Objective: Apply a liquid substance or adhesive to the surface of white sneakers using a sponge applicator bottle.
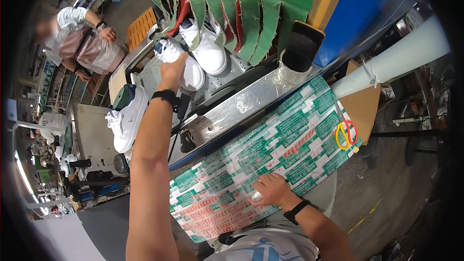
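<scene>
My left hand (172,70) reaches far forward and grips a white sneaker (186,65) on the perforated metal conveyor (232,75). A second white sneaker (209,48) lies just beyond it, under hanging green flaps (241,19). My right hand (271,189) rests near my body on a board wrapped in green, red and white printed tape (270,150), its fingers curled over a small pale object that I cannot identify. Both wrists wear black bands.
A third white sneaker (128,118) sits on a grey table at the left. Scissors with yellow and red handles (346,133) lie at the board's far right. A seated person (79,38) works at the upper left. A white pipe (401,55) runs at the right.
</scene>
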`<state>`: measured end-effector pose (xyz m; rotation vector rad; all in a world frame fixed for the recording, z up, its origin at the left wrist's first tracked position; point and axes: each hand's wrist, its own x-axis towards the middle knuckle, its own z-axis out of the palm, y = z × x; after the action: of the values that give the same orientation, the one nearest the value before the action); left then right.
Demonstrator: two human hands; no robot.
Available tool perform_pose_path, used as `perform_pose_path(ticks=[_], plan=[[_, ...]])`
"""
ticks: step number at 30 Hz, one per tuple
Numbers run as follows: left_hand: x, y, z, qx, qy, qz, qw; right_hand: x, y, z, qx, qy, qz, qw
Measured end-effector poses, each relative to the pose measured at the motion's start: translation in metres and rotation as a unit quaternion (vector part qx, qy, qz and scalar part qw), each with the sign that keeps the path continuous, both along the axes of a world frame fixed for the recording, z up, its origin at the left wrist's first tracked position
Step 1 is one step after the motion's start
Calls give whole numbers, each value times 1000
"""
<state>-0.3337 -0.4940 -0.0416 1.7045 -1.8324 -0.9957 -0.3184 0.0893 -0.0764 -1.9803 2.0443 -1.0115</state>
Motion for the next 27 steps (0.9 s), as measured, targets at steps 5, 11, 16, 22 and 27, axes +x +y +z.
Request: perform_pose_path(ticks=[5, 11, 16, 22, 27], plan=[[48, 68, 83, 198, 364, -69, 907, -1, 2, 0, -15, 0, -3, 1000], [177, 232, 155, 217, 399, -71, 888, 1, 12, -7, -5, -23, 4, 1000], [257, 397, 133, 128, 279, -103, 946, 3, 16, -4, 7, -36, -28, 999], [260, 533, 49, 75, 185, -11, 980, 10, 6, -2, 14, -60, -15, 998], [263, 545, 14, 19, 290, -21, 957, 45, 32, 21, 45, -266, -73, 960]])
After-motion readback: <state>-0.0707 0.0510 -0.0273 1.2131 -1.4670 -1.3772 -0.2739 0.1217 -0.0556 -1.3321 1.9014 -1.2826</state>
